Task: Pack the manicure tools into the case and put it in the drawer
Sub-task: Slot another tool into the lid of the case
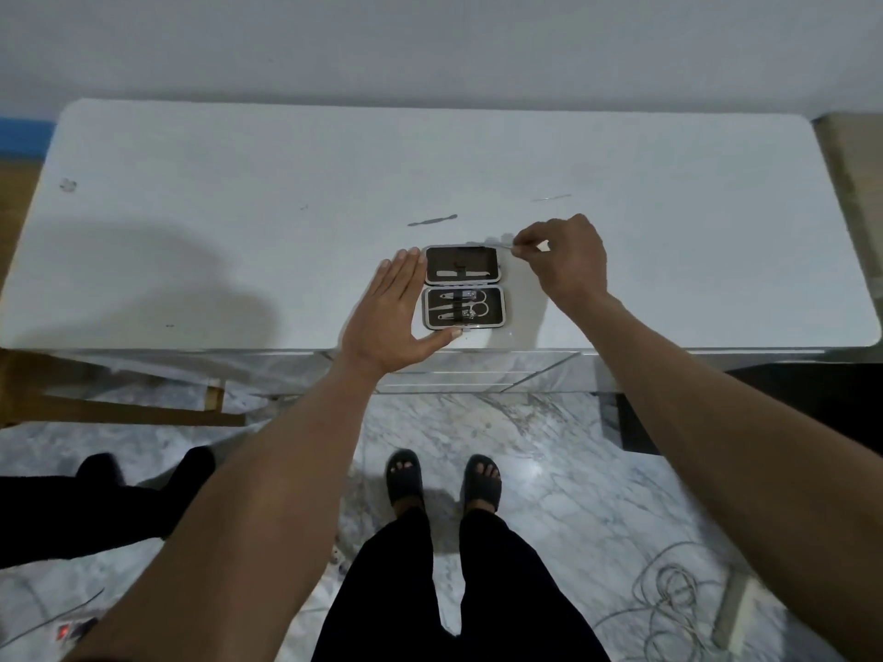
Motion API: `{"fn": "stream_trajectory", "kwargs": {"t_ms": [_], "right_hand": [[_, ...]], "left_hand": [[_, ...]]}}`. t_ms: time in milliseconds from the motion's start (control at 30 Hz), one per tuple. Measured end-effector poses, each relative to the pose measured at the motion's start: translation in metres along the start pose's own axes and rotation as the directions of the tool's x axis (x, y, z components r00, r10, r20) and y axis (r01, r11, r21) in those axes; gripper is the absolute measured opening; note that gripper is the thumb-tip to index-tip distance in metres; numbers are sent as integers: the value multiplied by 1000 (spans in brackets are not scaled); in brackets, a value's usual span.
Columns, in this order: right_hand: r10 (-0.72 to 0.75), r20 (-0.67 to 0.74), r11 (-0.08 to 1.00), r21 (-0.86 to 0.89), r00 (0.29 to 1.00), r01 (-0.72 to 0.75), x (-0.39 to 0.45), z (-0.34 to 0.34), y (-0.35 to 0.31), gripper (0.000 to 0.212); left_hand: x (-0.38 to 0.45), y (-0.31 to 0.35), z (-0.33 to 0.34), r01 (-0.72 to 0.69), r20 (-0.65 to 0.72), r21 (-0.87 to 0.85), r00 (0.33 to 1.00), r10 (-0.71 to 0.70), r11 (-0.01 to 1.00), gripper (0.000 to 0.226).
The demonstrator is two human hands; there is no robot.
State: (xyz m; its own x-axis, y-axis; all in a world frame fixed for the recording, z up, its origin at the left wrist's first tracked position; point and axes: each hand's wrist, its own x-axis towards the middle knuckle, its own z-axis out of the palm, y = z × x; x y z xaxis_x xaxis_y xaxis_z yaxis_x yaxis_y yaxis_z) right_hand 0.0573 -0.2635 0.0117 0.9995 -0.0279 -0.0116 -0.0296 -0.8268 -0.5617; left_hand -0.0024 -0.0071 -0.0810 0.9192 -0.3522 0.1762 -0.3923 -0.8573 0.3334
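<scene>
An open black manicure case [497, 298] lies near the front edge of the white table [239, 183]. Its near half holds scissors, clippers and other tools; its far half holds one flat tool. My left hand [396, 310] rests flat against the case's left side, fingers together, thumb at the front corner. My right hand [566, 258] pinches a thin metal tool [499, 247] just above the case's far right corner. Two loose tools lie farther back: a dark flat one [432, 220] and a thin silvery one [552, 198].
Drawer fronts [478, 375] show under the table's front edge, shut. A wooden frame [119, 403] stands at the lower left. Cables [669, 599] lie on the marble floor at the right. My feet in black sandals [442, 480] stand before the table.
</scene>
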Motion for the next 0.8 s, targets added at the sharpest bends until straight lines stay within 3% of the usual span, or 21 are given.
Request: {"fn": "stream_trajectory", "kwargs": {"t_ms": [300,800], "right_hand": [[-26,46,986,-166,999,34,-10,8,6,14],[-55,107,982,-174,993,73,-4,28,-22,13]], "left_hand": [[0,0,0,12,10,7,1000,-12,1000,114],[0,1,-2,13,4,-2,1000,-13,1000,113]]}}
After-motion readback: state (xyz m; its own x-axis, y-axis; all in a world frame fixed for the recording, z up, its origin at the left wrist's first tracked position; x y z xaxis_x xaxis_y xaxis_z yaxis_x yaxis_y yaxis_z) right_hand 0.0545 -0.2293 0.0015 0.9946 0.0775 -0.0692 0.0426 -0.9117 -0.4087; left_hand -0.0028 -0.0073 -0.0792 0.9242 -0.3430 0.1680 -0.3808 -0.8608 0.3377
